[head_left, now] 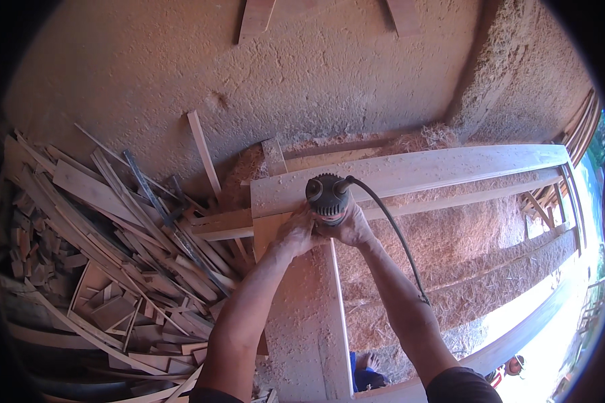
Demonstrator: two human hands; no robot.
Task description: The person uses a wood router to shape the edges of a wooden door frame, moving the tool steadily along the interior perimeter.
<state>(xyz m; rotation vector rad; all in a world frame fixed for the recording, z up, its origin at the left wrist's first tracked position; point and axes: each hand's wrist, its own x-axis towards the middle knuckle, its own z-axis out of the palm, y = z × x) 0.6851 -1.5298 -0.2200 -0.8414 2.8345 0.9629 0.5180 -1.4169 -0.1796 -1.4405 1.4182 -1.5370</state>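
Both my hands are closed around a corded power tool, which looks like a router (pixel 328 195), at the corner of a large wooden frame (pixel 417 171). My left hand (pixel 296 234) grips its left side, and my right hand (pixel 353 227) wraps its right side. The dark, ribbed motor housing points up toward me, while its base is mostly hidden by my hands. A black cord (pixel 398 232) leaves the top and curves down beside my right forearm. Wood chips lie scattered on the wide left board (pixel 296 322) of the frame.
A heap of offcuts and long strips (pixel 114 269) fills the left side. Behind the frame rises a rough earthen wall (pixel 316 80). Shavings (pixel 444 235) cover the ground inside the frame. A person (pixel 514 366) is at the lower right; a bare foot (pixel 368 363) shows near blue cloth.
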